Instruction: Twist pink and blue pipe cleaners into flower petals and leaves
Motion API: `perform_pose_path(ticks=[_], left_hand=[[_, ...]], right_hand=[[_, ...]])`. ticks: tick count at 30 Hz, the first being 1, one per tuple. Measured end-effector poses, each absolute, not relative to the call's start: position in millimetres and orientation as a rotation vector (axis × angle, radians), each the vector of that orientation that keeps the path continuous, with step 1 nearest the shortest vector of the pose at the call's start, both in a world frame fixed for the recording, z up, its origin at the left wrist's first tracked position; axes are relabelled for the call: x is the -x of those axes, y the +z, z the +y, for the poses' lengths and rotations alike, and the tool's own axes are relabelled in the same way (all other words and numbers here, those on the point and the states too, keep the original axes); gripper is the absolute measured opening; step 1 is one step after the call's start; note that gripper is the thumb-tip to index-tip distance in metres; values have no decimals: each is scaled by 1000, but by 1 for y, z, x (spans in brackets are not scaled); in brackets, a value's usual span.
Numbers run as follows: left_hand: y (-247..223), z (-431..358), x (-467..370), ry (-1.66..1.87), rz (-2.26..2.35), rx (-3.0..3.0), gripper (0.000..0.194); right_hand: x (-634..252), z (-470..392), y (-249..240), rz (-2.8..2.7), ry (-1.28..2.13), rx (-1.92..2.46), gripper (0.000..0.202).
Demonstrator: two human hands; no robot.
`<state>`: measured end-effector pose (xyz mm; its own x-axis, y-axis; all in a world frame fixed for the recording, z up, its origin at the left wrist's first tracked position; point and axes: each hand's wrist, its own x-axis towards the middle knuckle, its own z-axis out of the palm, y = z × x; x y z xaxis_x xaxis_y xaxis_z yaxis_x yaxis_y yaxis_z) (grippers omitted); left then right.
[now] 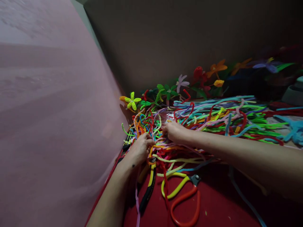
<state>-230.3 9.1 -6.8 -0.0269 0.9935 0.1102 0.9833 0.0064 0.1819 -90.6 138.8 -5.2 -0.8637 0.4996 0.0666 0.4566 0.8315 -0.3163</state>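
Note:
A tangled heap of many-coloured pipe cleaners [213,118] spreads across the red tabletop, and both hands are in its left part. My left hand [140,146] lies low over the heap with its fingers bent together; what is between them is hidden. Just to its right, my right hand [175,132] is closed, knuckles up, among the strands, its fingertips out of sight. Clear plastic wrap [168,116] shows behind it. Below my left hand lie pliers with black-and-yellow handles [151,179], jaws covered by strands. Wire cutters with one yellow and one orange handle [196,179] lie nearer me.
Pipe-cleaner flowers, including a yellow one [132,101], a green one [169,91] and a lilac one [182,82], stand along the back by the dark wall. Pale pink sheeting [54,126] borders the left side. A blue fuzzy bundle [294,127] lies at the right.

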Motion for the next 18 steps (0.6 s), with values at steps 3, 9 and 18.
perform_pose_path(ticks=[3,9,18], left_hand=[[-6,8,228,281,2155,-2212,32],[-5,5,224,287,2118,-2209,20],[-6,3,216,113,2148,-2235,20]], right_hand=[[97,141,-3,-2824,440,814,34],[101,139,6,-2893,477,831,22],[104,152,2,-2922,533,705,24]])
